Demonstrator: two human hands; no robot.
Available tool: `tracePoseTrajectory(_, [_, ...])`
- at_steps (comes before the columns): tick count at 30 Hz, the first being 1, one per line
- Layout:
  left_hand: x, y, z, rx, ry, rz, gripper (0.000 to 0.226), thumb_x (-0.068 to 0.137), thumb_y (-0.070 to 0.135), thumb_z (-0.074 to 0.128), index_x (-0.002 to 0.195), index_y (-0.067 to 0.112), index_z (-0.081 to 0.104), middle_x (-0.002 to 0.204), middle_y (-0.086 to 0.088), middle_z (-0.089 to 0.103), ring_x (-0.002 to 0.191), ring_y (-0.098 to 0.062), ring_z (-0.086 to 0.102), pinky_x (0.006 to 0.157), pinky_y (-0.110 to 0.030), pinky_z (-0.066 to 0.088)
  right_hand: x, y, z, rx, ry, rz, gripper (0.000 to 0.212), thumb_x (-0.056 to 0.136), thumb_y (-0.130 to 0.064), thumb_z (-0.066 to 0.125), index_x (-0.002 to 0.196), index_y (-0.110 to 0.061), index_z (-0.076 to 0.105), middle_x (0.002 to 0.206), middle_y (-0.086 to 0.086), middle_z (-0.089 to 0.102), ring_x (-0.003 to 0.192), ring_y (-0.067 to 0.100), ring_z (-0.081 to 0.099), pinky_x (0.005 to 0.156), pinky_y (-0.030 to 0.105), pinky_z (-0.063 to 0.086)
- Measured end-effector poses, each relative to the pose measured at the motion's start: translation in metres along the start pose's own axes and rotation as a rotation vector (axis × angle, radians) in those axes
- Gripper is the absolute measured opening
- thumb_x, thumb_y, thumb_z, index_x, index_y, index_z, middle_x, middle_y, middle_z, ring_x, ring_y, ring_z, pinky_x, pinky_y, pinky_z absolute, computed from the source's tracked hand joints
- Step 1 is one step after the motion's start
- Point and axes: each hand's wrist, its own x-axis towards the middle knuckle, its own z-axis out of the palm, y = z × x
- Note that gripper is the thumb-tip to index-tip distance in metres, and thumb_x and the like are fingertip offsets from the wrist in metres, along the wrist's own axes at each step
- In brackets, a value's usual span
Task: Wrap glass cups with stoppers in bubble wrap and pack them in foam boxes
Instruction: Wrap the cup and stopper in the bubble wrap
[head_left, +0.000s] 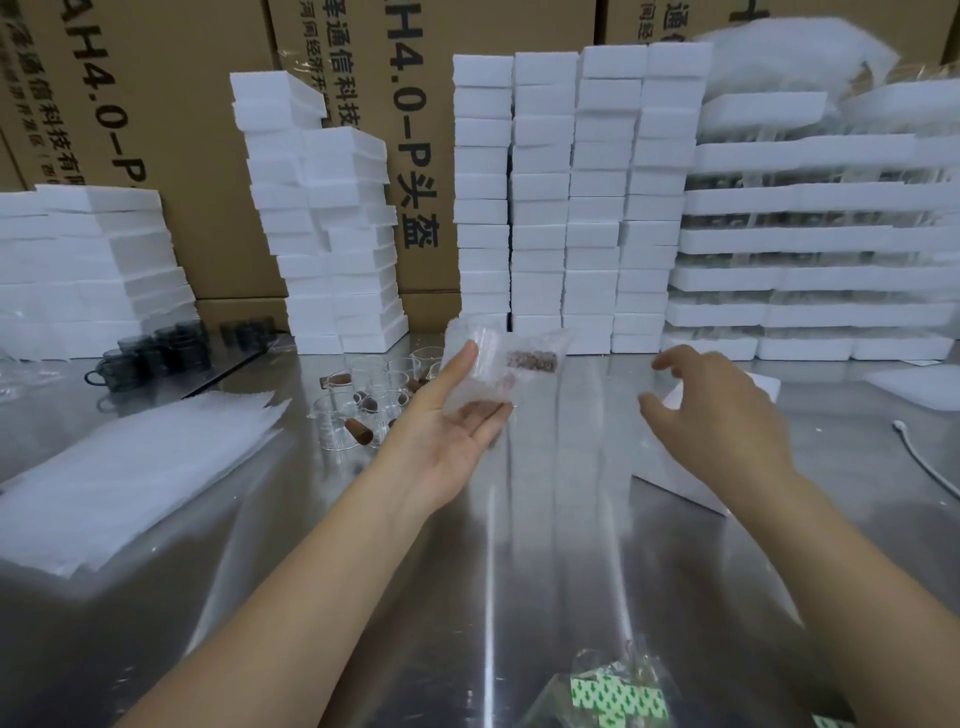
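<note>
1. The left hand (457, 421) is palm up just above the middle of the steel counter (467, 571). It holds the wrapped cup (501, 371), a glass cup with its brown stopper bundled in bubble wrap. The thumb lies against the bundle's side and the fingers (488, 418) support it from below.
2. The right hand (727, 415), at 3 o'clock from the bundle and apart from it, has loosely curled, spread fingers (670, 361) that grip nothing. It hovers over a white foam box (680, 480) on the counter.
3. Bare glass cups (374, 400) with cork stoppers cluster at 9 o'clock from the left hand.
4. A pile of bubble wrap sheets (130, 467) lies at far 9 o'clock.
5. Stacks of foam boxes (571, 208) line the back at 12 o'clock, in front of cardboard cartons (171, 130).
</note>
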Motion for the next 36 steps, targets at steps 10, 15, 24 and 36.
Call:
tracePoseTrajectory(10, [-0.005,0.007,0.003,-0.081,0.019,0.027,0.064,0.076,0.028,0.092,0.131,0.01,0.063,0.128,-0.023,0.075,0.112,-0.035,0.078,0.104,-0.045,0.06,0.003,0.011,0.009,-0.266,-0.076,0.015,0.035,0.097,-0.04,0.067,0.129,-0.027,0.064,0.124,0.0,0.062,0.101,0.031,0.065,0.072,0.035,0.044])
tracePoseTrajectory(15, [-0.008,0.007,0.003,0.215,0.083,0.07,0.058,0.08,0.049,0.086,0.129,0.022,0.072,0.124,-0.005,0.08,0.1,-0.016,0.077,0.085,-0.028,0.052,0.007,0.023,0.007,-0.212,-0.087,0.061,0.039,0.098,-0.026,0.062,0.136,-0.028,0.058,0.118,0.001,0.066,0.108,0.03,0.062,0.081,0.04,0.053])
tracePoseTrajectory(24, [-0.005,0.006,0.002,0.584,0.152,0.529,0.055,0.082,0.024,0.092,0.124,0.041,0.062,0.128,0.006,0.076,0.112,-0.015,0.075,0.095,-0.035,0.063,0.004,0.006,0.006,0.124,-0.273,-0.301,0.032,0.087,-0.021,0.065,0.116,-0.033,0.068,0.107,-0.015,0.063,0.084,0.003,0.058,0.082,0.036,0.051])
tracePoseTrajectory(36, [0.016,-0.006,-0.026,1.357,-0.067,0.363,0.072,0.066,0.051,0.093,0.128,0.056,0.058,0.13,0.033,0.057,0.116,0.007,0.059,0.096,-0.016,0.044,-0.012,-0.008,0.022,0.192,-0.557,-0.414,0.021,0.078,-0.018,0.065,0.09,-0.035,0.066,0.092,-0.016,0.067,0.077,-0.005,0.055,0.066,0.02,0.04])
